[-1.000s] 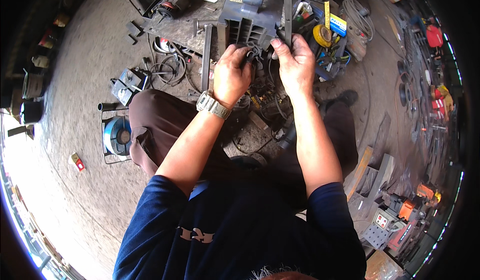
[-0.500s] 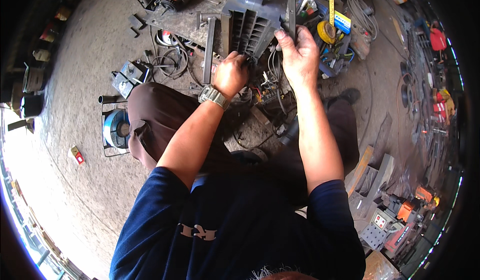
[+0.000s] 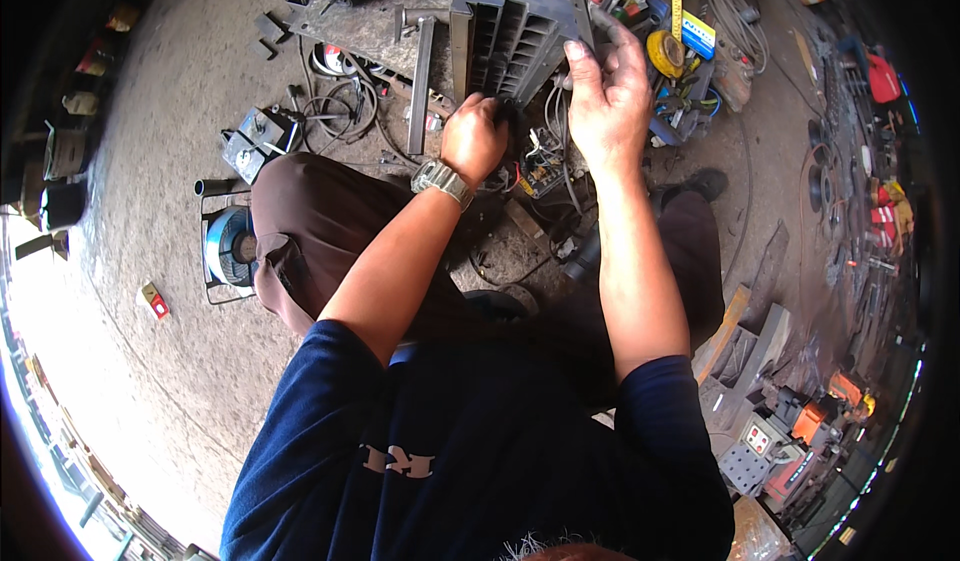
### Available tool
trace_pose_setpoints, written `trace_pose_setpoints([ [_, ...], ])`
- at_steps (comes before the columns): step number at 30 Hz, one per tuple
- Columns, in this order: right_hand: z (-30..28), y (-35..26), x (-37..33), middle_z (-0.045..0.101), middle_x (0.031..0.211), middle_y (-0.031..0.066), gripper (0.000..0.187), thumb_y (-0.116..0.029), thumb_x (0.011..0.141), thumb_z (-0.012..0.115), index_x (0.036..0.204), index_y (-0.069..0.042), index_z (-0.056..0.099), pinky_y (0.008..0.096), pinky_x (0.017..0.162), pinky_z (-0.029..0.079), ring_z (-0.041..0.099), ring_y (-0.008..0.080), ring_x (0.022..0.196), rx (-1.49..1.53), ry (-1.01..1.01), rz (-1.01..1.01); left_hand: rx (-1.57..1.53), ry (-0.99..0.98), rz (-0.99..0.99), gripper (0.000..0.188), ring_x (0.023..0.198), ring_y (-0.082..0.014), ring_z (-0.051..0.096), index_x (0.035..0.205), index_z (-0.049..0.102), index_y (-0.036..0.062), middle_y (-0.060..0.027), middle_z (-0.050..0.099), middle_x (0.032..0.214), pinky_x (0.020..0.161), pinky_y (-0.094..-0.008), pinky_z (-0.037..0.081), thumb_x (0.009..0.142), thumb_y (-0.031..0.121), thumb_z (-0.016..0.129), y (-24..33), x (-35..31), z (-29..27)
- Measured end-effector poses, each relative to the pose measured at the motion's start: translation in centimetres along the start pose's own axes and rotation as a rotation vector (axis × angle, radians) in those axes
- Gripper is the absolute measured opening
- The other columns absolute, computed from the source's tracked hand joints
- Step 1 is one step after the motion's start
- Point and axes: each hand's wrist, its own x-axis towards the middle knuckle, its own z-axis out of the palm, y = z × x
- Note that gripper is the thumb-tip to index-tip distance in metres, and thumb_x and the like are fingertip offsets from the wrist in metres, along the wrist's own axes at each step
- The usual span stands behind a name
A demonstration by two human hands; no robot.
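A dark metal casing [image 3: 548, 23] with a slotted front [image 3: 497, 51] stands at the top middle, in front of me. My left hand [image 3: 473, 139], a watch on its wrist, is closed at the lower end of the slots; what its fingers hold is hidden. To the right of the casing is my right hand [image 3: 612, 111], thumb and fingers spread apart. Its fingertips are close beside a flat metal bar [image 3: 575, 1] that slants along the casing's right side; contact cannot be made out. Left of the casing, another metal bar [image 3: 421, 86] points toward me.
A box of tools with a yellow tape roll [image 3: 665, 54] lies at the right, near coiled cable [image 3: 735, 26]. Cables [image 3: 350, 111] and a metal plate [image 3: 360, 46] are on the left. A blue wire spool [image 3: 232, 246] stands beside my left knee. Loose wiring [image 3: 540, 173] lies below the casing.
The slanting bar on the right now tilts more. My right hand has opened wider and shifted slightly right. My left hand has stayed at the slots' lower end; the view has shifted slightly.
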Motion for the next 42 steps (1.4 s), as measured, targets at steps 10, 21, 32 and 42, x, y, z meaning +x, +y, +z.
trace_pose_setpoints([
  [10,-2.6,-0.4,1.8,0.076,0.114,0.0181,0.035,-0.024,0.1,0.071,0.132,-0.009,0.07,0.0362,0.091,0.057,0.075,0.0274,0.109,-0.096,-0.234,-0.112,-0.106,0.17,0.047,0.018,0.091,-0.0393,0.069,0.1,0.07,0.0039,-0.0167,0.07,0.096,0.08,-0.0438,0.057,0.082,0.003,0.072,0.9,-0.3,-1.3],
  [21,-2.2,-2.1,2.6,0.077,0.096,0.0175,0.027,-0.029,0.1,0.071,0.115,-0.007,0.073,0.0364,0.08,0.059,0.078,0.0291,0.095,-0.204,-0.204,-0.099,-0.367,0.382,0.158,0.021,0.076,-0.0225,0.069,0.095,0.066,0.0012,-0.0127,0.07,0.085,0.07,-0.0335,0.054,0.083,0.003,0.084,7.9,2.9,-5.4],
  [32,-2.5,-2.2,2.9,0.075,0.084,0.0161,0.025,-0.027,0.099,0.072,0.111,-0.006,0.073,0.0357,0.072,0.058,0.078,0.0266,0.082,-0.198,-0.207,-0.127,-0.211,0.235,0.175,0.023,0.082,-0.0443,0.065,0.092,0.058,0.0021,-0.0202,0.064,0.085,0.071,-0.0493,0.052,0.083,0.012,0.078,5.9,2.0,-3.8],
  [42,-2.4,-1.9,2.9,0.073,0.077,0.0141,0.024,-0.028,0.098,0.073,0.11,-0.007,0.073,0.0347,0.068,0.057,0.077,0.0241,0.076,-0.195,-0.193,-0.14,-0.097,0.141,0.118,0.025,0.086,-0.045,0.067,0.096,0.06,0.0035,-0.0203,0.068,0.091,0.073,-0.0522,0.055,0.083,0.016,0.077,2.4,1.3,-1.1],
])
